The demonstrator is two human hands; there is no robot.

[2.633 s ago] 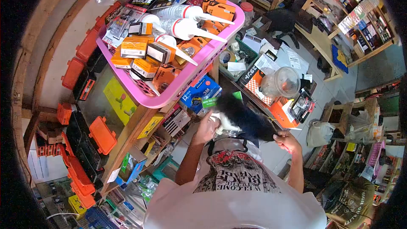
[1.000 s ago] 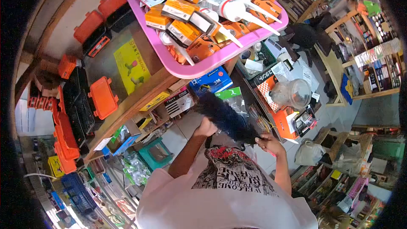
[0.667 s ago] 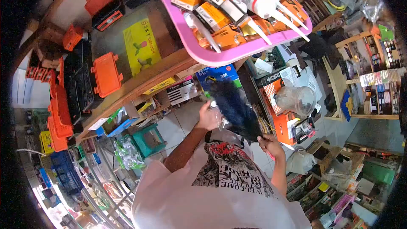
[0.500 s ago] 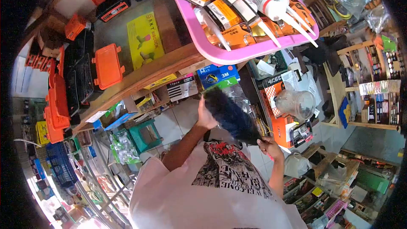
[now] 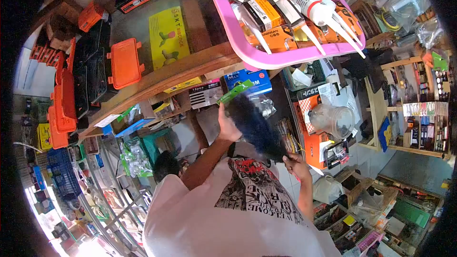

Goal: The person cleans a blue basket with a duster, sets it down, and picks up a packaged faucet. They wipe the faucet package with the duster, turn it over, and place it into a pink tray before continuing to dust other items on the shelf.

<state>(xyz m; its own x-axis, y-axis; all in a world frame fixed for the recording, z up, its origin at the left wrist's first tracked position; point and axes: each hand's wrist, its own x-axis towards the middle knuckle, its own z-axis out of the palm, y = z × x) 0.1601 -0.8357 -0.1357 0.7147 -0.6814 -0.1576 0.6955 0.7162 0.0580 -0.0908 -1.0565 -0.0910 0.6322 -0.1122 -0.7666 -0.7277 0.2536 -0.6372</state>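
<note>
My right hand (image 5: 297,167) is closed around the narrow end of a dark, fluffy duster (image 5: 259,128), blurred by motion. The duster slants up and left in front of my shirt. My left hand (image 5: 229,126) is at its far end, thumb side up, closed on a clear plastic packet with a green header (image 5: 235,92). Most of the packet and some of my left fingers are hidden behind the duster. Just beyond is a blue box (image 5: 248,82) on a shelf under the counter.
A pink tray (image 5: 281,59) of sealant tubes and orange boxes overhangs the wooden-edged glass counter (image 5: 200,64). Orange toolboxes (image 5: 126,63) stand on the left. A clear jar (image 5: 333,120) is to the right, near crowded shelves (image 5: 414,109). A dark rounded shape (image 5: 166,165) shows beside my left arm.
The green header has tilted more steeply and shifted left, near my left fingertips. The duster and my right hand have moved slightly. The view has shifted, and the dark rounded shape has appeared.
</note>
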